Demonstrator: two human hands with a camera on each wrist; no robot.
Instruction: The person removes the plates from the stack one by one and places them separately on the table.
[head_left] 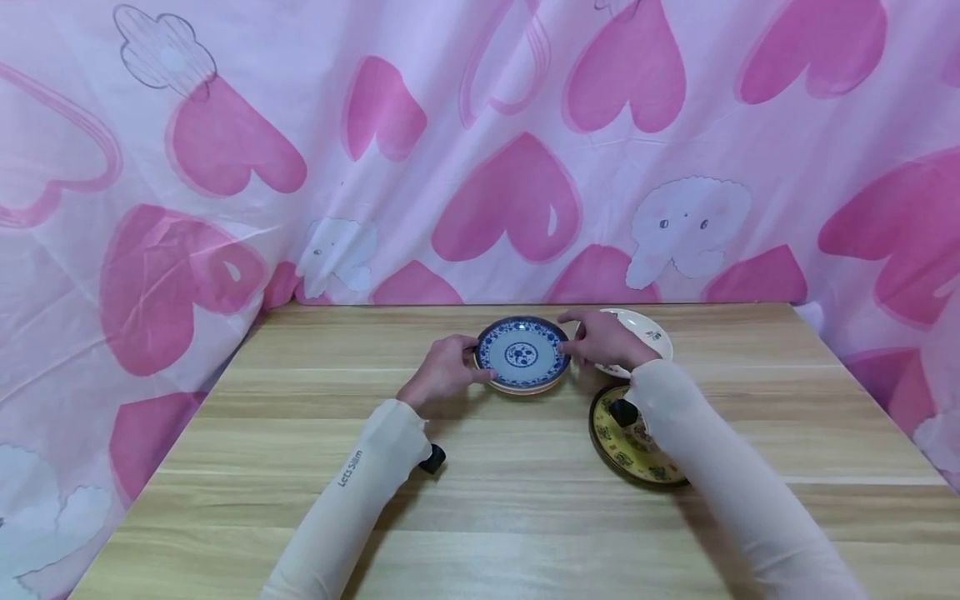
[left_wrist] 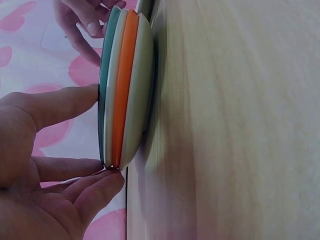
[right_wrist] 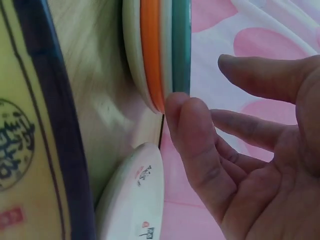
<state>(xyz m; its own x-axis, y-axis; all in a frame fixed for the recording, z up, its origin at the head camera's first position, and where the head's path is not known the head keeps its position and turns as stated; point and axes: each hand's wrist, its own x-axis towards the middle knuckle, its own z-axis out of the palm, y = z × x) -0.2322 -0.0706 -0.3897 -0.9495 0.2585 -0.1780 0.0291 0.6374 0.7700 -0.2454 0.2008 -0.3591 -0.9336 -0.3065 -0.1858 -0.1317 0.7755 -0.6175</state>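
Observation:
A stack of plates [head_left: 521, 354] stands near the back of the table, with a blue-and-white patterned plate [head_left: 517, 375] on top. Its side shows teal, white, an orange layer [left_wrist: 122, 95] and cream. My left hand [head_left: 444, 369] holds the stack's left edge, thumb on the near rim and fingertips against the side. On the other side, my right hand [head_left: 603, 337] touches the rim with its fingertips; in the right wrist view its thumb [right_wrist: 265, 75] stands apart from the plates.
A white plate with small markings [head_left: 651, 333] lies behind my right hand. A yellow plate with a dark rim [head_left: 626, 450] is partly hidden under my right forearm. The wooden table [head_left: 480, 517] meets a pink heart-print cloth [head_left: 506, 200] at the back.

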